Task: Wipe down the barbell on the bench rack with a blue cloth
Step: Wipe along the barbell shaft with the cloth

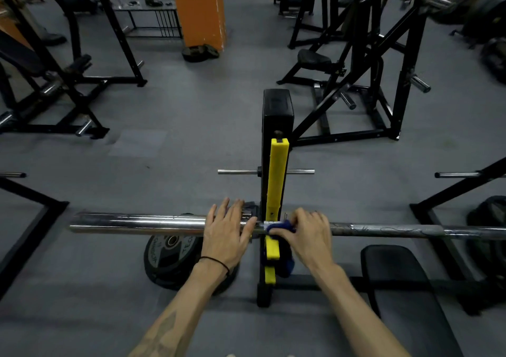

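Note:
A long steel barbell point(137, 223) lies horizontally across the view, resting on the black rack upright with its yellow guard point(277, 181). My left hand point(228, 232) lies flat on the thick chrome sleeve just left of the upright, fingers straight. My right hand point(306, 233) grips a blue cloth point(280, 226) wrapped over the thinner bar shaft right beside the yellow guard. More blue cloth hangs down behind the guard. The shaft runs on to the right edge of the view.
A black weight plate point(168, 258) leans on the floor under the sleeve. The black bench pad point(394, 271) lies at lower right. Plate-loaded machines point(364, 77) and racks point(63, 82) stand beyond on grey floor, with an orange pillar point(200, 8) at the back.

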### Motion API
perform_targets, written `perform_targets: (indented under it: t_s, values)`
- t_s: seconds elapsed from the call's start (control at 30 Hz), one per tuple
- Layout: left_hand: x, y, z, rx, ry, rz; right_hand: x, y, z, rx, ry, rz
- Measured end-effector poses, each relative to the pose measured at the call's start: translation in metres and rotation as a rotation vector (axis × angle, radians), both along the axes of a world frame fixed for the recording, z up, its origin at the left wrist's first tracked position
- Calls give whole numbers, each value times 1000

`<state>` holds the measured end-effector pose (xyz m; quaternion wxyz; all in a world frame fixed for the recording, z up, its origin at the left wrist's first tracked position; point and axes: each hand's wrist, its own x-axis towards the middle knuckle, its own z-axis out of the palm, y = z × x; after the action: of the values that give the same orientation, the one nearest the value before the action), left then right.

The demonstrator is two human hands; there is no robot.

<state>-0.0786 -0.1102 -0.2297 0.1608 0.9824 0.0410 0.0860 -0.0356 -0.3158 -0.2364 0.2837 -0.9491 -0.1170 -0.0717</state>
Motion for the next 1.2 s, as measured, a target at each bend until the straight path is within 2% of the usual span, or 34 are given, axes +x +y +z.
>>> perform_targets:
  t_s: [0.13,0.27,0.47,0.67,0.87,0.93,1.03,1.1,1.2]
  values:
    - [2,-2,-1,2,-21,21,2,-9,-1,46,-10,-81]
    - [2,-1,-4,10,-24,20,-5,31,0,24,-24,9]
    - [2,-2,0,-2,-5,4,6,-23,-2,14,53,-142]
    - [1,-1,-7,12,-58,25,-6,40,4,13,83,-66]
    - [2,-2,-2,-17,-27,8,12,-27,1,-72,18,-182]
    - [2,-2,-4,-11,-37,26,6,-8,0,-51,8,-166]
    - [3,0,-7,6,-36,15,-12,36,-11,-52,-59,-19]
    - [4,1,-6,14,-30,3,-9,29,-13,-64,-49,2]
    - [4,1,-5,12,-37,9,5,-17,-11,-19,-120,-145]
